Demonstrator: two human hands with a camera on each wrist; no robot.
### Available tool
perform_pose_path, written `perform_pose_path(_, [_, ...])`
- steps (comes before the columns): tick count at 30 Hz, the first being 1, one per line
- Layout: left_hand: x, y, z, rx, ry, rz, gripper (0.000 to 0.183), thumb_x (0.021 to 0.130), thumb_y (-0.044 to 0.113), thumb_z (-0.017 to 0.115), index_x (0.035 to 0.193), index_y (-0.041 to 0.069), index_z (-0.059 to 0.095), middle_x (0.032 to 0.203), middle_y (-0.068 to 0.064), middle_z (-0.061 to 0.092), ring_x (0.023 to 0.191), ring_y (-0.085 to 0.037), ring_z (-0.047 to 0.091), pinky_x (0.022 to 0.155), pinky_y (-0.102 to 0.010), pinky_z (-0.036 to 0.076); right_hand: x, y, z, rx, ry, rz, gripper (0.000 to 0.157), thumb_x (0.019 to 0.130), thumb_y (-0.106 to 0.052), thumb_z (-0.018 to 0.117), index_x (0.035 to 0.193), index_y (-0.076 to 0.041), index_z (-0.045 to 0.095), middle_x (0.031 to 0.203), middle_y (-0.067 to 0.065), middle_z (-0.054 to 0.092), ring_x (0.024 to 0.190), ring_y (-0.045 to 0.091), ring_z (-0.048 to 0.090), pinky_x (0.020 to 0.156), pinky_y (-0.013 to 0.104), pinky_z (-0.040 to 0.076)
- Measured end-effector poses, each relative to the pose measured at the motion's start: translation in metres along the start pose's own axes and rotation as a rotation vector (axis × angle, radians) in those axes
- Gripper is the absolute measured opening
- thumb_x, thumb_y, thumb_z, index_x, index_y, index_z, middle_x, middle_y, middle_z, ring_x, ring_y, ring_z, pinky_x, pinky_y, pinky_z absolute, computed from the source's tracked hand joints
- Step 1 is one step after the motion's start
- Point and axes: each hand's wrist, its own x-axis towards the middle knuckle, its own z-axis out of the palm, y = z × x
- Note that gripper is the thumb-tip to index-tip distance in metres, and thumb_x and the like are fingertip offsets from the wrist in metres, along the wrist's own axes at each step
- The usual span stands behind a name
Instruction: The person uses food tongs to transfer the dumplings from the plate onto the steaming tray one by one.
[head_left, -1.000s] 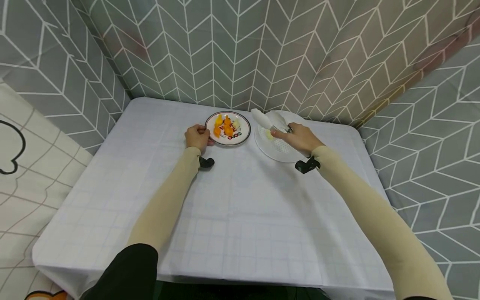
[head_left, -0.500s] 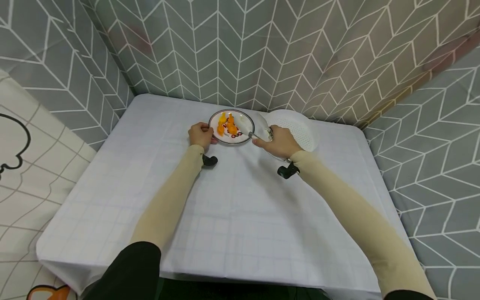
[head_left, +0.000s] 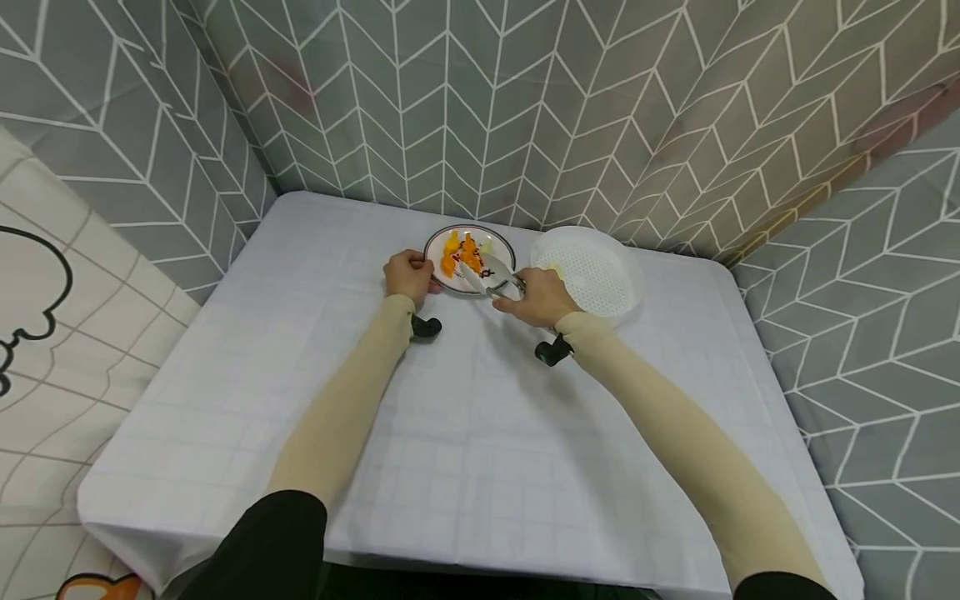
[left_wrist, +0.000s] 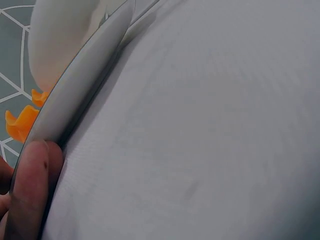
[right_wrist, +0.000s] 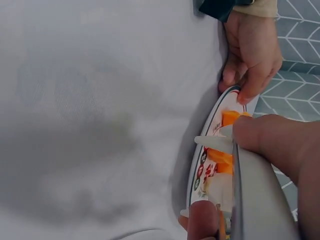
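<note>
Thumb and fingers of my left hand (head_left: 408,277) grip the left rim of a round plate (head_left: 468,231) with a dark-edged border. Orange pieces (head_left: 470,252) and a small pale piece (head_left: 486,246) lie on it. My right hand (head_left: 542,298) holds a pair of tongs (head_left: 501,271) with white tips, spread apart over the plate's front right part. In the right wrist view, the thumb presses one arm of the tongs (right_wrist: 260,195), close by the orange pieces (right_wrist: 220,157). The left wrist view shows the left fingers (left_wrist: 32,175) at the plate's edge (left_wrist: 75,95).
To the right of the plate stands a round white perforated tray (head_left: 596,275), with a pale yellow piece (head_left: 555,268) near its left side. A white cloth covers the table (head_left: 450,433). Patterned grey curtains (head_left: 465,100) hang behind and at both sides.
My right hand has carried the tongs leftward from over the white tray to the plate, and their tips now reach its front part. My left hand keeps its grip on the plate's rim.
</note>
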Motion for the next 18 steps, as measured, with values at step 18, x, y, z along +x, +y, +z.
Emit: perform_pose_path(18, [-0.001, 0.0, 0.003, 0.015, 0.014, 0.015, 0.03, 0.106, 0.009, 0.059, 0.132, -0.006, 0.063, 0.109, -0.02, 0.067, 0.053, -0.007, 0.065, 0.054, -0.02, 0.063, 0.016, 0.006, 0.011, 0.028, -0.026, -0.005, 0.064, 0.096, -0.042, 0.077, 0.142, 0.0, 0.064, 0.106, 0.012, 0.067, 0.097, 0.028, 0.054, 0.072, 0.032, 0.041])
